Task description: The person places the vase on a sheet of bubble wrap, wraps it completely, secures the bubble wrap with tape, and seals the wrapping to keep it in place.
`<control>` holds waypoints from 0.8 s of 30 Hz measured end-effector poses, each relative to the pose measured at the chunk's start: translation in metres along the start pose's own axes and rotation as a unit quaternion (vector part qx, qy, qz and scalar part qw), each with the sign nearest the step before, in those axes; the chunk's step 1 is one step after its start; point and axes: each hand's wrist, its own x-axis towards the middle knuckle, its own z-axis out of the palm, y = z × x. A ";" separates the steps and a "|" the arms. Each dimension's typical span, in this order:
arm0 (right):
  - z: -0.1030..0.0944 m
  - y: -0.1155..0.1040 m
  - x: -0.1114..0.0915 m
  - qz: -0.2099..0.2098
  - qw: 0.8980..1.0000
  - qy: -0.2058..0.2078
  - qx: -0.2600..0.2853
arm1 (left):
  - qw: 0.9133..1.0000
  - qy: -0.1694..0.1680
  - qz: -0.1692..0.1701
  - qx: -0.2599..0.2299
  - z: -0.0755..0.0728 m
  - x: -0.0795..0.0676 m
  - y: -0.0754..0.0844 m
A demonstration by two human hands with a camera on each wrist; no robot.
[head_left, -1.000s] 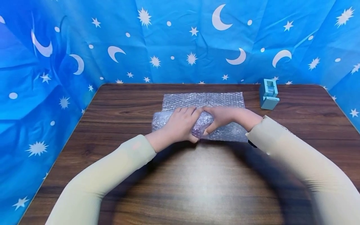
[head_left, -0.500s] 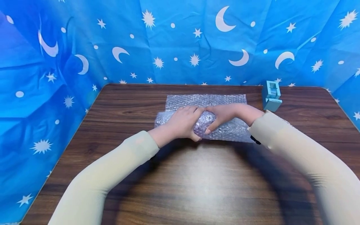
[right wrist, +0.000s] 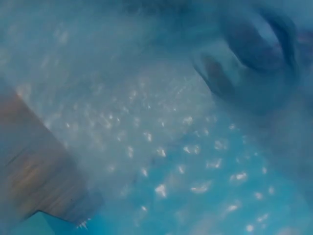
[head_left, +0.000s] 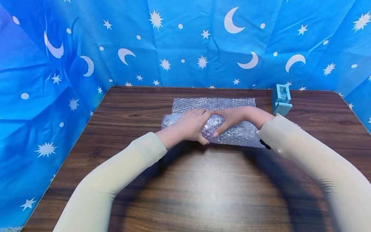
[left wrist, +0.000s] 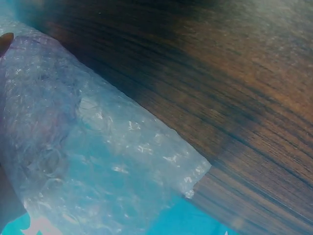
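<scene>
Wrap (head_left: 243,134) seems only part-rolled, left hand (head_left: 191,125) and right hand (head_left: 232,116) half-curled around its bundle (head_left: 214,123), flat stretches left unrolled toward its twelve and three o'clock.

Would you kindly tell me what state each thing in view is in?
Bubble wrap: partly folded over and bulging, with the rest spread out flat; contents unclear.
Left hand: gripping the bulging part.
Right hand: gripping the bulging part from its right side.
Teal tape dispenser: upright, untouched by either hand.
Blue backdrop: hanging, creased.
</scene>
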 end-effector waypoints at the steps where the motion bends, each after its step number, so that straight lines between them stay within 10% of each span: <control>1: 0.000 0.000 0.000 0.002 1.000 -0.001 -0.001 | 1.000 -0.001 0.000 0.001 0.000 0.000 0.000; 11: -0.002 -0.008 -0.006 0.017 0.999 0.009 -0.039 | 1.000 -0.023 -0.004 0.001 -0.005 0.002 0.003; 24: 0.033 -0.021 -0.041 -0.003 0.958 0.244 -0.154 | 0.998 -0.053 -0.013 0.005 -0.008 0.009 0.003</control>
